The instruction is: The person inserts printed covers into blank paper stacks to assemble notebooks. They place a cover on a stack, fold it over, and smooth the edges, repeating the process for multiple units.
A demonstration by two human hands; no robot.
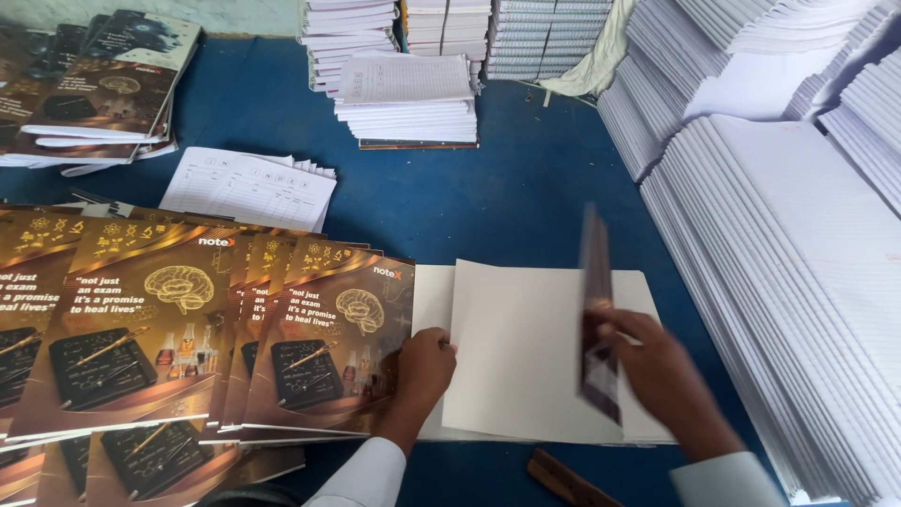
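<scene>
Printed covers [188, 329] lie left of blank sheets [526, 347].

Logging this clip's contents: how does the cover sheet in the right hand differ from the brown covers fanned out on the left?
The cover in the right hand stands on edge, blurred, lifted above the blank white sheets. The fanned brown covers lie flat, overlapping, printed faces up and sharp. The held cover is a single sheet; the fanned ones are many. The left hand rests at the fanned covers' edge. Both seem the same brown printed kind.
</scene>
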